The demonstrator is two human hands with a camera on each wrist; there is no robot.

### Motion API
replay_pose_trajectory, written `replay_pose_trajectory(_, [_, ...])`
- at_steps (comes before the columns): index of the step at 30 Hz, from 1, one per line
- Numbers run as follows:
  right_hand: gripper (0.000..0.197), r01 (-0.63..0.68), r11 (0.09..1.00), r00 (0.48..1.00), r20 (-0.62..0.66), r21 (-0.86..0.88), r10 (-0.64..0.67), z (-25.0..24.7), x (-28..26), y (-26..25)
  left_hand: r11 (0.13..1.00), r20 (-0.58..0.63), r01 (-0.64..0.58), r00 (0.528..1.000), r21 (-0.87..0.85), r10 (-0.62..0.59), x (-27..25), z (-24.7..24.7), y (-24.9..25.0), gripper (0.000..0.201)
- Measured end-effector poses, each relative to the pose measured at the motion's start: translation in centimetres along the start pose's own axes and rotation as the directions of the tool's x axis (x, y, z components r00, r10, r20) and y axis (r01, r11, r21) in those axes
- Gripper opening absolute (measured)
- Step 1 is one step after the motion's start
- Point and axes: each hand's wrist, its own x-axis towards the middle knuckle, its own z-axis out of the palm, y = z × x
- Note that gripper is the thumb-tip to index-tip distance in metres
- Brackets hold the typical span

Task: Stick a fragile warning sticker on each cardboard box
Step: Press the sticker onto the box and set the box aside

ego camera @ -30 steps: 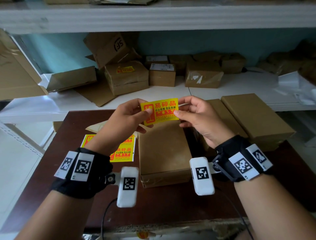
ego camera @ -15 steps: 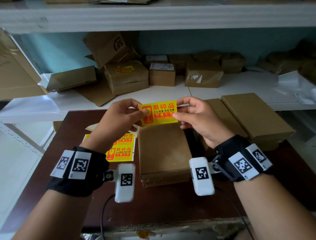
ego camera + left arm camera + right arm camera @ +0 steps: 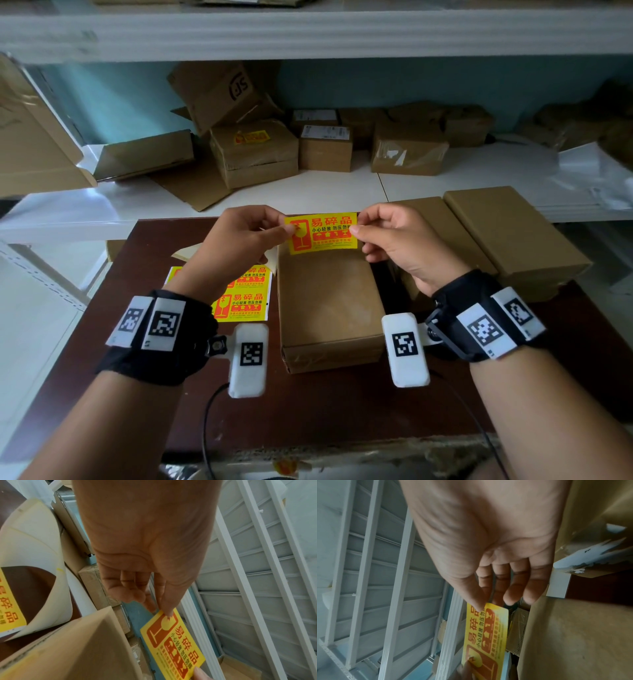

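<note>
Since a second ago the sticker (image 3: pixel 322 233) has dropped a little and levelled out, and it is now stretched flat just above the far edge of the cardboard box (image 3: pixel 329 301) at the bench (image 3: pixel 342 404) centre. The left hand (image 3: pixel 236 246) pinches its end at 9 o'clock, the right hand (image 3: pixel 397 240) its end at 3 o'clock. That suggests the sticker is peeled and lined up, ready to press down; the sticker sheet (image 3: pixel 243 301) lies at the box's 9 o'clock, two unlabelled boxes (image 3: pixel 507 233) at 2 o'clock.
</note>
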Motion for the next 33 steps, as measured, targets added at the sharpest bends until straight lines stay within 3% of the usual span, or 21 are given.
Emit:
replay_pose_trajectory(11, [0.005, 0.02, 1.0, 0.996, -0.086, -0.003, -0.02, -0.2, 0.1, 0.1, 0.999, 0.025, 0.003, 1.0, -0.032, -0.003, 0.2, 0.1, -0.3, 0.006])
replay_pose_trajectory(17, [0.011, 0.0, 1.0, 0.999, -0.044, -0.008, -0.001, -0.1, 0.0, 0.1, 0.998, -0.011, -0.008, 1.0, -0.058, 0.008, 0.1, 0.1, -0.1, 0.008])
replay_pose_trajectory(23, [0.006, -0.014, 0.999, 0.999, -0.035, -0.037, 0.013, -0.2, 0.4, 0.7, 0.999, 0.015, 0.025, 1.0, -0.038, -0.025, 0.4, 0.3, -0.6, 0.003])
replay_pose_trajectory(25, [0.006, -0.033, 0.998, 0.999, -0.02, -0.061, 0.032, -0.3, 0.5, 0.9, 0.999, 0.018, 0.043, 0.999, -0.028, -0.042, 0.5, 0.3, -0.9, 0.007])
replay_pose_trajectory(29, [0.015, -0.069, 0.991, 0.998, -0.017, -0.117, 0.068, -0.4, 0.7, 1.3, 0.993, 0.036, 0.108, 0.994, -0.053, -0.107, 0.8, 0.3, -1.3, 0.04])
replay_pose_trajectory(33, [0.015, -0.084, 0.989, 0.996, -0.004, -0.118, 0.084, -0.3, 0.9, 1.6, 0.991, 0.049, 0.132, 0.99, -0.003, -0.132, 0.7, 0.6, -1.3, 0.044])
